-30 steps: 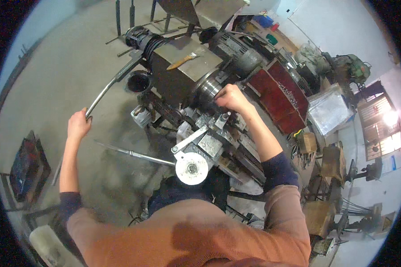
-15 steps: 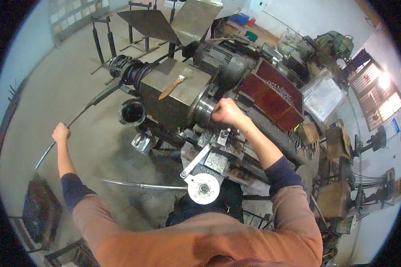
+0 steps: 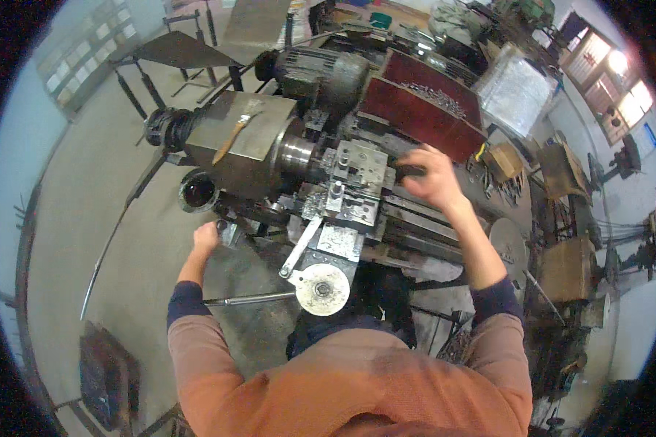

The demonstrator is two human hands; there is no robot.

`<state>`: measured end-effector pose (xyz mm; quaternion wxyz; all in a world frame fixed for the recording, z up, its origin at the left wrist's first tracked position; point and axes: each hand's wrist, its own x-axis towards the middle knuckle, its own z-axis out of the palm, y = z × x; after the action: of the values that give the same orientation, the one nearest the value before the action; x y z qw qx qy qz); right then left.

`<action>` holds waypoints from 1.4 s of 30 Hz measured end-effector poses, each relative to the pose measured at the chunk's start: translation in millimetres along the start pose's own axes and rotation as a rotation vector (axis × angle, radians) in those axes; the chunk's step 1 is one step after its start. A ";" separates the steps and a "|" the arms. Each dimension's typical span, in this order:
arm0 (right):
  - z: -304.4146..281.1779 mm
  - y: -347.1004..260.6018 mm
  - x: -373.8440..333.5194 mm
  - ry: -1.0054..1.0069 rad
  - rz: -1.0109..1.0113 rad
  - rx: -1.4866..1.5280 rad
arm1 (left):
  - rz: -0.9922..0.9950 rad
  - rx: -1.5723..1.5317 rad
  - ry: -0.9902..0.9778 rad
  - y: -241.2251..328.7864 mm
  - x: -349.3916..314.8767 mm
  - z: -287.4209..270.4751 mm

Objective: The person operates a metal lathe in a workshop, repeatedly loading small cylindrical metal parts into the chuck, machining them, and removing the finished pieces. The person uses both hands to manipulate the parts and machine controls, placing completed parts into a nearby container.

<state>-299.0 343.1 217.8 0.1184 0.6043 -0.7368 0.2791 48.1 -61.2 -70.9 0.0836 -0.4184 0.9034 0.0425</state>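
A small metal lathe stands before me. My left hand (image 3: 206, 237) is closed at the left of the lathe, below a dark round cup-like opening (image 3: 198, 190); what its fingers hold, if anything, is hidden. My right hand (image 3: 436, 177) is curled around a dark knob (image 3: 410, 171) at the right of the tool slide (image 3: 361, 169). The slide stands close to the shiny round spindle end (image 3: 297, 154). Nearer my body are a white handwheel (image 3: 322, 290) and a flat crank arm (image 3: 301, 247). A long lever rod (image 3: 108, 247) slants down at far left, untouched.
A wooden-handled brush (image 3: 235, 137) lies on the headstock cover (image 3: 264, 120). Behind stand a motor (image 3: 321, 73) and a red tray (image 3: 423, 120) holding small metal pieces. Tools and a cardboard box (image 3: 504, 160) are at right. A metal rod (image 3: 248, 299) sticks out leftward from the handwheel.
My left hand has let go of the lever rod and moved right, toward the lathe. My right hand has left the spindle end and moved right. The tool slide now sits beside the spindle.
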 end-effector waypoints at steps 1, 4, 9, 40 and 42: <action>-18.4 5.7 -20.6 -0.042 0.134 -0.013 | 0.099 0.072 0.023 -18.8 9.8 -0.6; -56.0 48.1 -103.7 -0.035 0.331 -0.142 | 0.160 0.165 0.052 -14.3 19.2 -6.8; -114.4 112.0 -243.1 0.043 0.749 -0.313 | -0.058 -0.010 0.047 -28.6 -34.8 -20.8; -102.6 73.8 -519.2 -0.241 1.604 -0.726 | -0.511 -1.219 0.636 -36.7 -165.9 -65.1; -104.2 70.9 -516.5 -0.237 1.603 -0.716 | -0.507 -1.212 0.626 -35.1 -163.4 -65.4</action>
<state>-259.0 834.7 19.4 -0.0077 -0.1421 -0.9893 -0.0335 171.3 28.9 23.6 -0.4182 -0.5802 0.5778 0.3931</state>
